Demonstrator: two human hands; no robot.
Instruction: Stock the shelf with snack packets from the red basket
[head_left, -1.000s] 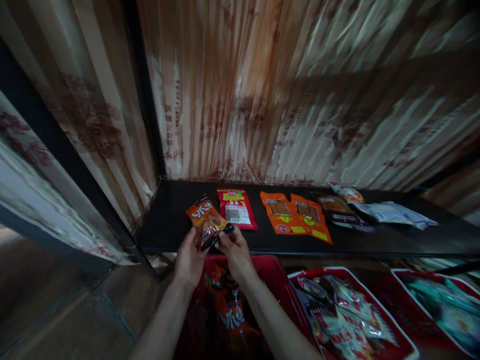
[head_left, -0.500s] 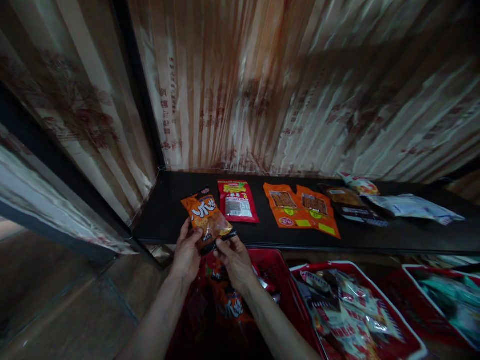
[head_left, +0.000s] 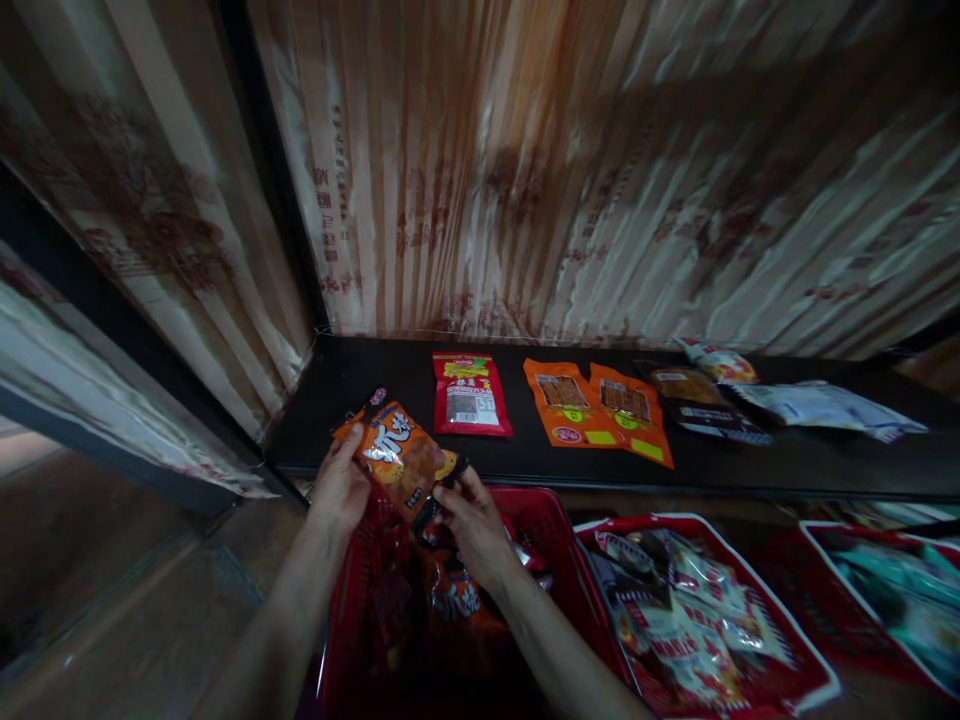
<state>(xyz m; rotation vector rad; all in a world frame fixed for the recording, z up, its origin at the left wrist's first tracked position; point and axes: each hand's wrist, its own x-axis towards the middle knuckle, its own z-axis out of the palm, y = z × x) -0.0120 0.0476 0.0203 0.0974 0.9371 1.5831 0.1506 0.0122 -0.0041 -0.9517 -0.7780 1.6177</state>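
Observation:
An orange snack bag with black ends is held between my two hands, tilted, over the front edge of the black shelf. My left hand pinches its upper left side, the thumb on the front. At the lower right end, the fingers of my right hand close on the black edge. Below the bag, a red basket holds several snack packs, among them an orange pack of similar look. Just behind, a red snack packet lies flat on the shelf.
Two orange packets lie on the shelf, then a dark brown packet, a rounded pack and a white-blue packet. Two more baskets stand right: one of white-red packs, one of green packs. A pleated curtain hangs behind.
The orange snack bag has turned and come slightly lower and to the left. My left hand has shifted left to its upper side; my right hand keeps its grip on the lower end.

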